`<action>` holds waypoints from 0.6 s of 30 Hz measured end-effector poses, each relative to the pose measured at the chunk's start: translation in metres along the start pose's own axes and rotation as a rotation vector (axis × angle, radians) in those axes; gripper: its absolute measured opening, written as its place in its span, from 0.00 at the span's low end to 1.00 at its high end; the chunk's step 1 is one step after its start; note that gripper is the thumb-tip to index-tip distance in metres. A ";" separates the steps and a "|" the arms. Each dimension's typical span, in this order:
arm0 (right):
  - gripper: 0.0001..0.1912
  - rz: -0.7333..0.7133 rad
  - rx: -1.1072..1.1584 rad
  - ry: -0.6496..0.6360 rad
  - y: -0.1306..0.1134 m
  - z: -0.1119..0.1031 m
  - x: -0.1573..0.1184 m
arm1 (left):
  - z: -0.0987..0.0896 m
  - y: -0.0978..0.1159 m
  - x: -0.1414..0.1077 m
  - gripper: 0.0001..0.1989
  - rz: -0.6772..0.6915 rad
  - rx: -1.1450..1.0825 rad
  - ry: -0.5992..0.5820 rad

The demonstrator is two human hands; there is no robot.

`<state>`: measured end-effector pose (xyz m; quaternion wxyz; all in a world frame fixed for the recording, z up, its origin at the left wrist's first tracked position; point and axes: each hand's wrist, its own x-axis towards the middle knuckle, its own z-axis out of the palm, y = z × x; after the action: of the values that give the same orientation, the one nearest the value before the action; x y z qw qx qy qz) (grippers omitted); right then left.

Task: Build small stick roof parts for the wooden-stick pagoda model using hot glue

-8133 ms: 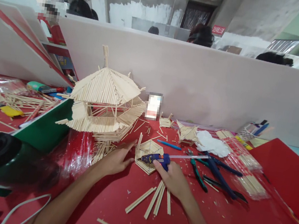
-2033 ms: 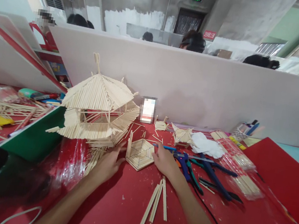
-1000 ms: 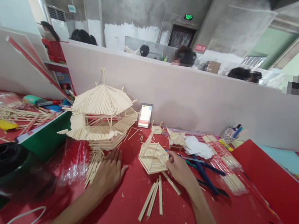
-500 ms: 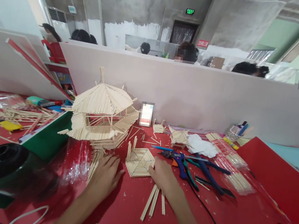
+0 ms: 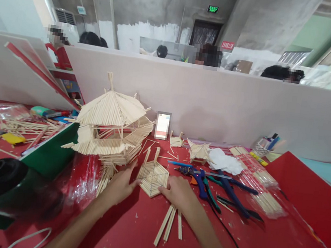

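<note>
A hexagonal wooden-stick base lies on the red table between my hands, with two short posts rising from its back edge. My left hand is at its left side, thumb and forefinger spread, the thumb tip at the edge. On the other side, my right hand grips the right edge with thumb and fingers. Several loose sticks lie below my right wrist. Behind my left hand stands a large stick pavilion with a pointed roof.
A glue gun, pliers and a black cable lie on the right. Beyond are a small stick pavilion, white tissue and bagged sticks. A dark green container is at left; a white partition runs behind.
The hexagonal base has turned and shifted slightly left, its posts now at the back. My left hand has turned its thumb toward the base; my right hand has stayed at its edge.
</note>
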<state>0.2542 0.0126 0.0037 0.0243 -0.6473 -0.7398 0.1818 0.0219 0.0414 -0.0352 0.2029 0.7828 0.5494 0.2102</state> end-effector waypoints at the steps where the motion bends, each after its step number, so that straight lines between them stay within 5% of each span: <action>1: 0.14 -0.004 0.008 -0.004 0.000 -0.001 0.000 | -0.001 0.000 0.003 0.30 0.014 -0.006 0.028; 11: 0.15 -0.048 0.111 0.104 0.003 -0.023 0.037 | -0.002 0.028 0.052 0.18 0.104 0.076 0.306; 18: 0.11 -0.077 0.003 0.097 0.001 0.000 0.058 | -0.012 0.023 0.051 0.06 0.074 0.015 0.265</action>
<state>0.2462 0.0687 -0.0086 0.0682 -0.6266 -0.7617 0.1502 0.0488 0.0835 -0.0072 0.1149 0.7694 0.5438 0.3147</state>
